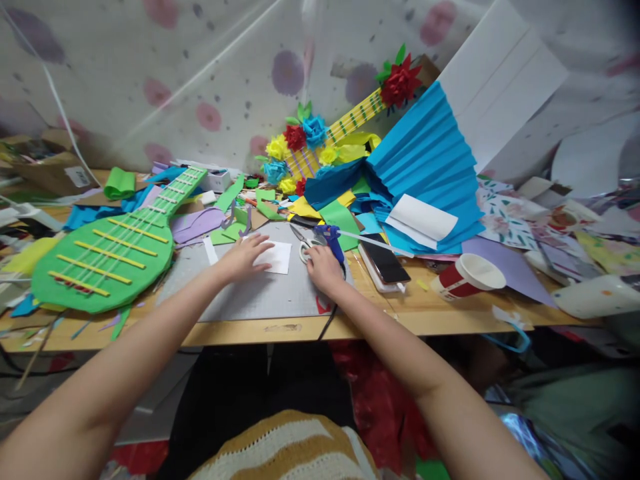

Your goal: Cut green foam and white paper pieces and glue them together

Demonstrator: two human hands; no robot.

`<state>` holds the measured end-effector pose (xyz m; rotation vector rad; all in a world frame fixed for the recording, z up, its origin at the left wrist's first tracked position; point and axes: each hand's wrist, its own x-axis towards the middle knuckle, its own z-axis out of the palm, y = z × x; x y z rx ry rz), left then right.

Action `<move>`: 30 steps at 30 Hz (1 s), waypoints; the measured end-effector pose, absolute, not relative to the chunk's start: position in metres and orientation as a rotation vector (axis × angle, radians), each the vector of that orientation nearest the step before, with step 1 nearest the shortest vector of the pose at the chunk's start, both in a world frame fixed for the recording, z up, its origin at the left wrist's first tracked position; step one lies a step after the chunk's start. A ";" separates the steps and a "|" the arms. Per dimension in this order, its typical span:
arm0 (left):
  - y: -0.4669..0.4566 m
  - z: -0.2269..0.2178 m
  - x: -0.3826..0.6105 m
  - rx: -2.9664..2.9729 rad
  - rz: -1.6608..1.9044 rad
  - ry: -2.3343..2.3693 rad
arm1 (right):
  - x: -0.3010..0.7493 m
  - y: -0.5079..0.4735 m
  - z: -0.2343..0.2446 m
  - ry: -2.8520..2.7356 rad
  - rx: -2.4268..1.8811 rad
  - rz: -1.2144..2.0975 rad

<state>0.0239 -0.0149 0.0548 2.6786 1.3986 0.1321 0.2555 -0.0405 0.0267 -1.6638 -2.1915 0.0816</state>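
Observation:
My left hand (246, 259) lies with fingers stretched and spread over the left part of a small white sheet of paper (281, 258) on the grey cutting mat (235, 303). My right hand (325, 270) is closed, its fingertips at the handle loops of a pair of scissors (303, 248), whose blades point up and left. Directly beyond that hand rests a blue glue gun (332, 237) with a long white glue stick in its back. A narrow white paper strip (210, 251) lies left of my left hand.
A green paper lute (107, 257) lies at left. Behind the mat are coloured paper scraps (340, 220), a flowered yellow paper instrument neck (355, 119) and a pleated blue paper fan (425, 160). A phone (384, 260) and paper cup (467, 277) stand right, near the table's front edge (290, 328).

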 end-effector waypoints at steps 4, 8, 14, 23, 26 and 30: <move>0.023 0.063 0.028 2.552 -0.048 1.485 | 0.256 -0.045 0.036 -2.250 -1.918 -0.044; 0.042 0.063 0.036 2.469 -0.252 1.535 | 0.257 -0.045 0.037 -2.228 -1.977 -0.048; 0.047 0.074 0.044 2.386 -0.291 1.602 | 0.247 -0.032 0.041 -2.173 -2.045 -0.002; 0.038 0.082 0.025 2.174 -0.016 1.468 | 0.233 -0.008 0.066 -2.297 -2.215 0.333; 0.034 0.080 0.017 2.060 0.252 1.509 | 0.236 0.000 0.063 -2.235 -2.170 0.426; 0.021 0.073 0.012 1.586 0.759 1.606 | 0.240 0.000 0.054 -1.941 -1.959 0.716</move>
